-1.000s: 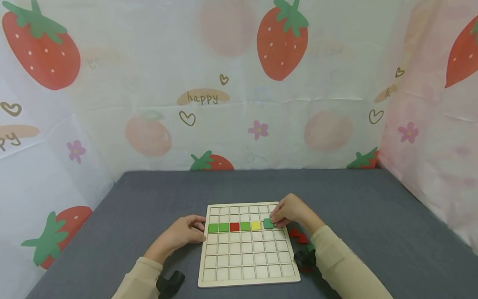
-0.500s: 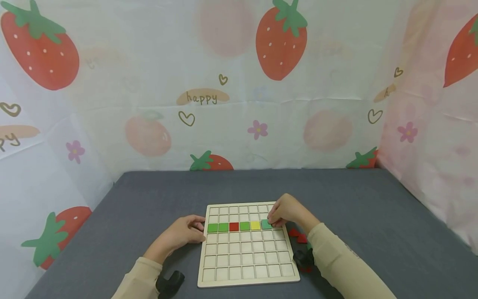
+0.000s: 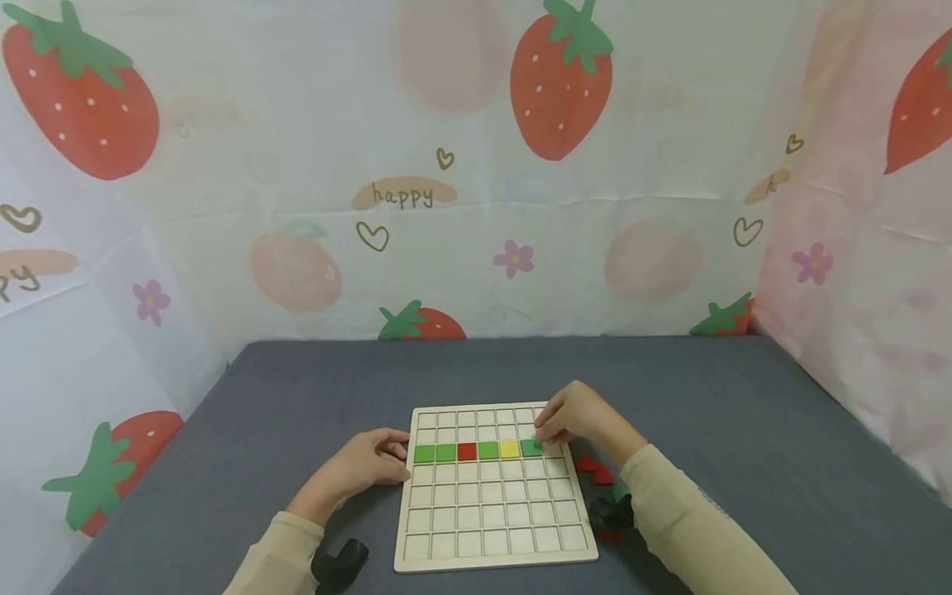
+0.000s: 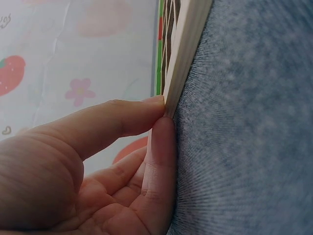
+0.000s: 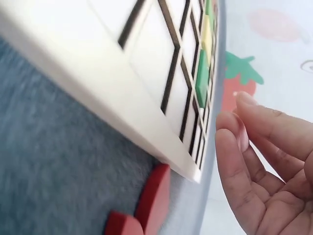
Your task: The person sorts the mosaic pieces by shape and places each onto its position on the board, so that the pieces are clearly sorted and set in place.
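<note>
Bare right hand (image 3: 583, 420) hovers by the smooth green square tile (image 3: 529, 449), its bent fingertips narrowly spaced and nothing visible between them. A moment ago those fingers were holding the tile; now it appears to lie in its cell, third row from the board's far edge, sixth from its left edge, so that row carries six tiles. Filling the cells to its left are three other green tiles (image 3: 446, 452), one red tile (image 3: 467, 451) and one yellow tile (image 3: 509, 449). They sit on one pale wooden board (image 3: 492, 493), gridded seven by seven. At its left edge, the left hand (image 3: 364, 459) rests thumb and finger against the wood. Just beyond the right edge are at least three loose red pieces (image 3: 603, 475) and one green piece (image 3: 621, 492), some partly hidden. Everything lies on a dark grey cloth-covered worktop (image 3: 357, 372), the board well apart from its far edge.
</note>
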Motion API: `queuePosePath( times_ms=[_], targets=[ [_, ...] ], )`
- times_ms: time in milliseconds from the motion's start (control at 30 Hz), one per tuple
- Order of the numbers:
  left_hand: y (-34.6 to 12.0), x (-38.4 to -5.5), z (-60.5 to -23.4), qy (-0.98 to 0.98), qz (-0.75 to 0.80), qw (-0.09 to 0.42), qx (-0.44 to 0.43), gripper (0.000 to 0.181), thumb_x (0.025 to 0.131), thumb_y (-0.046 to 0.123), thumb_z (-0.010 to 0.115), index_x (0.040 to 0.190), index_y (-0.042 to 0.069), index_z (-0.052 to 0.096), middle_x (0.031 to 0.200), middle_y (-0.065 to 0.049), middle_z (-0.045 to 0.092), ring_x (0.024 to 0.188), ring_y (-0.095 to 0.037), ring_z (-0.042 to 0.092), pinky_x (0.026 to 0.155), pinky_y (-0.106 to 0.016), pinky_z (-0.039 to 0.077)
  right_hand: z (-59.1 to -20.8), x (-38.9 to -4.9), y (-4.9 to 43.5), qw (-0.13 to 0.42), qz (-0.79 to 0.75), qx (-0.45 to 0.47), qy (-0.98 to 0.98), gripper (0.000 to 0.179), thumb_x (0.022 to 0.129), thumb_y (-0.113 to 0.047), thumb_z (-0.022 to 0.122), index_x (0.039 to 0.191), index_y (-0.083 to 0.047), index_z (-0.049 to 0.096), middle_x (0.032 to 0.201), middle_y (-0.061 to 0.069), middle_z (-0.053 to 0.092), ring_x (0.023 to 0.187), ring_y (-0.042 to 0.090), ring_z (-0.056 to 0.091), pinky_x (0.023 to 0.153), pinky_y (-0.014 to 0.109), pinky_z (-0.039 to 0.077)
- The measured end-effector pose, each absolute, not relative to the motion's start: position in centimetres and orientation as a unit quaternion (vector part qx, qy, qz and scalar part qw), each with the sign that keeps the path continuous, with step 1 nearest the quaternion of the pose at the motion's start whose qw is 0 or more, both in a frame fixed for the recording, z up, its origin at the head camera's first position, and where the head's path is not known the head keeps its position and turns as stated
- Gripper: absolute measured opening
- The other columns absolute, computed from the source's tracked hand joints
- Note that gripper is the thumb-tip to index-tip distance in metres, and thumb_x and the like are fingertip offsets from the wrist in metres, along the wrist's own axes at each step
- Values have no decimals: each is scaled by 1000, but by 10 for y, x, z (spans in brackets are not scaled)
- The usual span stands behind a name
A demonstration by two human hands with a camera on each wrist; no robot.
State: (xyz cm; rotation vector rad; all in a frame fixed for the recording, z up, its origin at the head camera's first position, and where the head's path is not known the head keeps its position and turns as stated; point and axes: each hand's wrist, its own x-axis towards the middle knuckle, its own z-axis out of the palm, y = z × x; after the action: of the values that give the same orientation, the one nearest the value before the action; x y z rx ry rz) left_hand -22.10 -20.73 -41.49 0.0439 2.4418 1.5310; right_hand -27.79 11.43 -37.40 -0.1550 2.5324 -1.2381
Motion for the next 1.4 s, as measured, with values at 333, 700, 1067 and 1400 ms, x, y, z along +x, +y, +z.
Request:
queuePosePath(
  times_ms=[333, 700, 1067, 1400],
  targets=[
    [-206, -221, -414, 844, 521, 126, 23, 62, 81, 0, 73, 138, -9, 49, 103, -12, 58, 86, -16, 58, 75, -31, 52, -368, -271, 140, 141, -451, -46, 880, 10, 83, -8, 78, 91, -1, 78, 81, 8, 74, 74, 21, 71, 74, 37, 59],
    [-207, -220, -415, 844, 521, 123, 13, 61, 80, 0, 73, 137, -7, 52, 102, -10, 58, 86, -16, 58, 75, -31, 51, -367, -266, 173, 140, -461, -49, 875, 22, 83, -12, 79, 101, 2, 77, 92, 7, 76, 78, 18, 70, 78, 38, 59],
    [-209, -223, -417, 842, 524, 129, 31, 63, 81, 1, 72, 139, -9, 48, 104, -12, 57, 86, -16, 57, 75, -31, 51, -371, -263, 199, 137, -470, -39, 871, 28, 84, -15, 78, 105, 3, 75, 93, 7, 76, 84, 19, 71, 80, 39, 59],
    [-208, -224, -418, 842, 524, 126, 25, 63, 81, 0, 73, 138, -9, 48, 104, -12, 57, 87, -16, 57, 75, -32, 53, -374, -261, 216, 130, -454, -11, 881, 31, 86, -18, 78, 109, 3, 74, 93, 6, 77, 83, 16, 71, 79, 38, 58]
  ],
)
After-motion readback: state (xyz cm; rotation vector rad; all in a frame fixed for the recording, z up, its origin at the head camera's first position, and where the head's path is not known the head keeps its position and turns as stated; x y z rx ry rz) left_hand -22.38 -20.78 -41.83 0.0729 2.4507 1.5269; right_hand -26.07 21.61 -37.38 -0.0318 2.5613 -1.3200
